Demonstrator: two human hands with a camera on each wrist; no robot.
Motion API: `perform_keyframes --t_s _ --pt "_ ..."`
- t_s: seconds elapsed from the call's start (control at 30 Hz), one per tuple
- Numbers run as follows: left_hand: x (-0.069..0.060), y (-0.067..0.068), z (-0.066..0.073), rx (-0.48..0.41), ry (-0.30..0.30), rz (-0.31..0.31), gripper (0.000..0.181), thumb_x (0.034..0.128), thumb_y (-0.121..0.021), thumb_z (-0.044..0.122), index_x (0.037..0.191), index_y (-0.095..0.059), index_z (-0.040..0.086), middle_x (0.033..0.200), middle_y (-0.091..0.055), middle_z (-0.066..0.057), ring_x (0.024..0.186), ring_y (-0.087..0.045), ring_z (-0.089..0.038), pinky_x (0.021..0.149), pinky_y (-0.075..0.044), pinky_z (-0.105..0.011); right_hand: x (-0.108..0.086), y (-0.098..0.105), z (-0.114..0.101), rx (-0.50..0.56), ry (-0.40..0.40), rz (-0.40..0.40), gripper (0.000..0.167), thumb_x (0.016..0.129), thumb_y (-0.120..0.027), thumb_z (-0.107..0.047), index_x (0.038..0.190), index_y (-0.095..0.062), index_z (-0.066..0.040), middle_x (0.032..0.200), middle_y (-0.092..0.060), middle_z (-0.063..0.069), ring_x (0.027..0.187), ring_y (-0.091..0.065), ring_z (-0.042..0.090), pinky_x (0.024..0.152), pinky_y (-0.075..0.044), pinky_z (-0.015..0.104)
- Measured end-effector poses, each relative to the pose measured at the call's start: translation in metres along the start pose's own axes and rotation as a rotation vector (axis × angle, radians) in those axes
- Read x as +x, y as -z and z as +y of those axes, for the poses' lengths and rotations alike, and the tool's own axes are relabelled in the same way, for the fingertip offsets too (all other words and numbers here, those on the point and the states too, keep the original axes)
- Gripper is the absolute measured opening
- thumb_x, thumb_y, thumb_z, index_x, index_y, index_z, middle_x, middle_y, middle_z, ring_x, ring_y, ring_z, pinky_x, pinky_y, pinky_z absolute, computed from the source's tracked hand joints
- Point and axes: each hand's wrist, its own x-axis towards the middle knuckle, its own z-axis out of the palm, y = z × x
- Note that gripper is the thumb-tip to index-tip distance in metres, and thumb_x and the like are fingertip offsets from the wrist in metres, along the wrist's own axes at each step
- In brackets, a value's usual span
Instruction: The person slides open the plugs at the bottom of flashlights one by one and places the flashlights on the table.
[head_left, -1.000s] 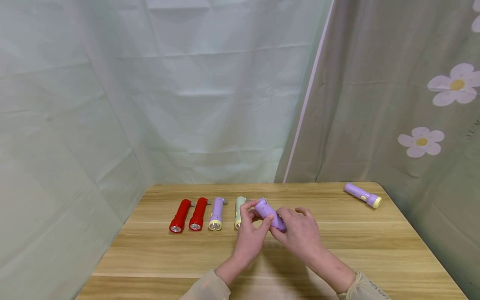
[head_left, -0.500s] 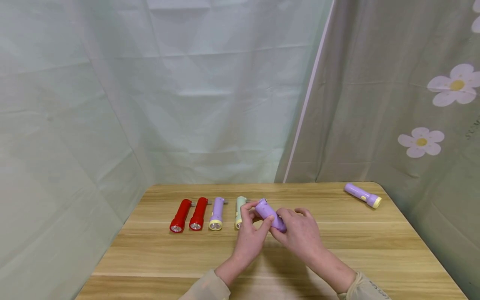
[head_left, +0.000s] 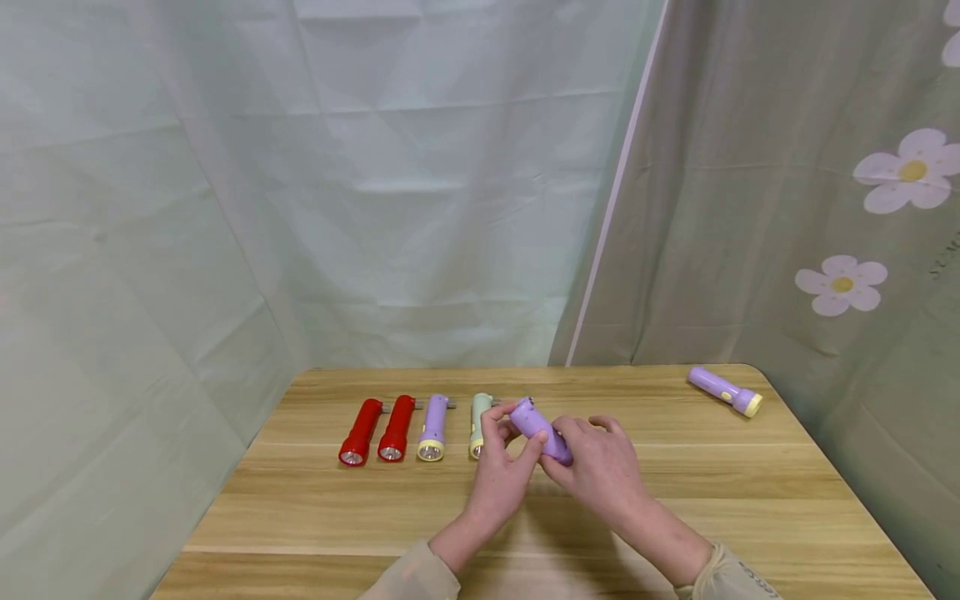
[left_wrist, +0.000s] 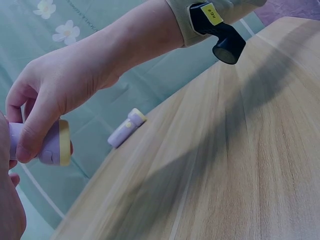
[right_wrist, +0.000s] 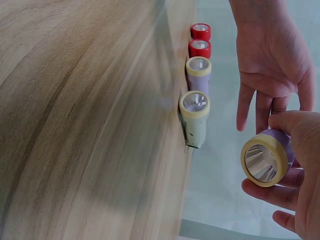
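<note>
Both hands hold one purple flashlight (head_left: 538, 427) above the table, tilted with its tail up to the left. My left hand (head_left: 501, 477) has its thumb and index finger on the tail half. Around the head end, my right hand (head_left: 603, 471) grips with thumb and fingers. The yellow lens ring (right_wrist: 246, 159) faces the right wrist camera, its lens looking unlit. A small dark part shows at the tail. Just behind my left hand lies a mint green flashlight (head_left: 480, 414), partly covered by the fingers.
Left of the mint flashlight, a purple flashlight (head_left: 432, 427) and two red ones, the nearer red flashlight (head_left: 397, 427) and the outer red flashlight (head_left: 362, 431), lie in a row with metal prongs out. Another purple flashlight (head_left: 723, 390) lies at the table's (head_left: 712, 533) back right.
</note>
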Motion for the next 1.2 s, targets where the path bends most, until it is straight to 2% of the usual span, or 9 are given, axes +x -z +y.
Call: perform_keyframes --t_s 0.6,1.2 --pt "-0.0004 -0.0008 0.0009 -0.037 0.005 -0.011 0.054 0.0987 -0.071 0.028 0.14 -0.037 0.025 0.129 -0.059 -0.011 0.125 -0.055 -0.024 0.088 -0.054 -0.033 -0.0007 0.0007 0.0008 0.006 0.009 0.008 0.029 0.077 -0.085 -0.031 0.091 -0.064 -0.017 0.075 -0.065 -0.006 0.057 -0.056 0.007 0.088 -0.051 0.05" --pt "-0.0006 -0.0006 0.0014 -0.021 0.004 -0.022 0.054 0.0991 -0.07 0.028 0.141 -0.036 0.026 0.13 -0.058 -0.011 0.122 -0.054 -0.025 0.083 -0.056 -0.032 -0.0012 0.0014 0.0018 0.006 -0.003 -0.01 0.029 0.077 -0.085 -0.031 0.091 -0.064 -0.017 0.074 -0.064 -0.007 0.057 -0.055 0.007 0.09 -0.051 0.049"
